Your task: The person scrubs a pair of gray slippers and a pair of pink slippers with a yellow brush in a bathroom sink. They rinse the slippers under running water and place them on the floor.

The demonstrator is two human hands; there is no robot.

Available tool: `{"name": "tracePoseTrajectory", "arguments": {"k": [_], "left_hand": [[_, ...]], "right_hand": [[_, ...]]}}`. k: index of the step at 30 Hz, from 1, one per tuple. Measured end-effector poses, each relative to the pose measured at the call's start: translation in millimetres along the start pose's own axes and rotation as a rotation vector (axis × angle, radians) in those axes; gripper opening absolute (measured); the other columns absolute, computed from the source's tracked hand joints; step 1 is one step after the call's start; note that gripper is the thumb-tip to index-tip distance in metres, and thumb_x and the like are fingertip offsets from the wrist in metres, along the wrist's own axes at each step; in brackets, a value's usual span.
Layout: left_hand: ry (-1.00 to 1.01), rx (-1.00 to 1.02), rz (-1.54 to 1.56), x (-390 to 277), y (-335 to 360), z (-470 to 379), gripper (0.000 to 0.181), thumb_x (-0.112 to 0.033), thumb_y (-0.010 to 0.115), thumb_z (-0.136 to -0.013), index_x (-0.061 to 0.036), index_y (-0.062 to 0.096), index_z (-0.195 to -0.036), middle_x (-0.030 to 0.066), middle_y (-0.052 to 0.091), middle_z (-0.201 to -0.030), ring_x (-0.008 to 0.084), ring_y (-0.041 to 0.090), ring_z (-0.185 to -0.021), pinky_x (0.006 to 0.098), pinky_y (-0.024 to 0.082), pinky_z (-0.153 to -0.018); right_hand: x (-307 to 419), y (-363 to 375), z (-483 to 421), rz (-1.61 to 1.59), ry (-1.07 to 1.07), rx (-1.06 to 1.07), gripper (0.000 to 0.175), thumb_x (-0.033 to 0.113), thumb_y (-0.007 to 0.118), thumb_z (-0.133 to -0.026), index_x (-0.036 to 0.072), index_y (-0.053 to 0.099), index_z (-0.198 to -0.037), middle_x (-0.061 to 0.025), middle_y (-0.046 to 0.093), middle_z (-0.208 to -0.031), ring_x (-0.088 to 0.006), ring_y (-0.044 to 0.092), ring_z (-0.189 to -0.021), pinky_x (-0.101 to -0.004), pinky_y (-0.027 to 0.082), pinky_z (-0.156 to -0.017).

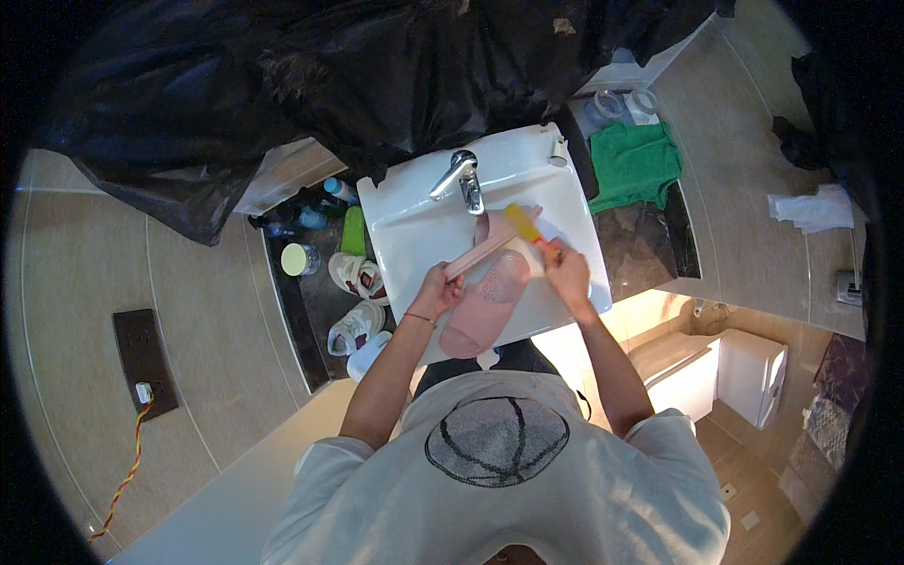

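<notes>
My left hand (439,291) grips one end of a pink slide sandal (487,248), which is turned on its edge over the white washbasin (402,254). In my right hand (567,272) is a brush (522,222) with a yellow head and a reddish handle. Its head meets the raised sandal near the far end. A second pink slide sandal (482,311) lies in the near part of the basin, toe end towards me. Above the sandals stands a chrome faucet (466,180).
White sneakers (357,328), a green item (354,232), a jar with a pale lid (300,260) and several bottles (311,217) stand on the dark counter at left. A green cloth (635,166) lies at right. Black plastic sheeting (438,78) hangs behind the basin.
</notes>
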State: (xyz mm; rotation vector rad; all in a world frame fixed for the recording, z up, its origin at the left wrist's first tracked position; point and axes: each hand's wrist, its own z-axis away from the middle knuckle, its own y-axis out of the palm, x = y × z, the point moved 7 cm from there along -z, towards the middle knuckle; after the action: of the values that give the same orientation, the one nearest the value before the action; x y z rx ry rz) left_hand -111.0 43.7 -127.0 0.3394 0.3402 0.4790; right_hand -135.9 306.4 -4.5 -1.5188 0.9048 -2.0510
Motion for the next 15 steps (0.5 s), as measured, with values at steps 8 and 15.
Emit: {"name": "tracePoseTrajectory", "arguments": {"k": [8,15], "left_hand": [[0.017,0.08,0.177,4.2,10.0,-2.6,0.038,-0.04,0.037,-0.101,-0.0088,0.053,-0.087,0.0018,0.053,-0.058,0.0116,0.055,-0.05,0.0227,0.038,-0.039],[0.057,0.178,-0.065,1.4,63.5,58.1,0.077,-0.078,0.04,-0.085,-0.0054,0.059,-0.102,0.0047,0.061,-0.066,0.015,0.061,-0.056,0.0239,0.049,-0.05]], "right_hand": [[49.0,30.8,45.1,0.11,-0.285,0.064,0.036,0.048,0.061,-0.088,0.013,0.069,-0.094,-0.0184,0.066,-0.068,-0.0401,0.065,-0.064,-0.0486,0.051,-0.058],[28.9,6.2,13.3,0.0,-0.059,0.011,0.032,0.042,0.062,-0.089,0.011,0.07,-0.095,-0.0183,0.065,-0.069,-0.0402,0.065,-0.066,-0.0488,0.051,-0.06]]}}
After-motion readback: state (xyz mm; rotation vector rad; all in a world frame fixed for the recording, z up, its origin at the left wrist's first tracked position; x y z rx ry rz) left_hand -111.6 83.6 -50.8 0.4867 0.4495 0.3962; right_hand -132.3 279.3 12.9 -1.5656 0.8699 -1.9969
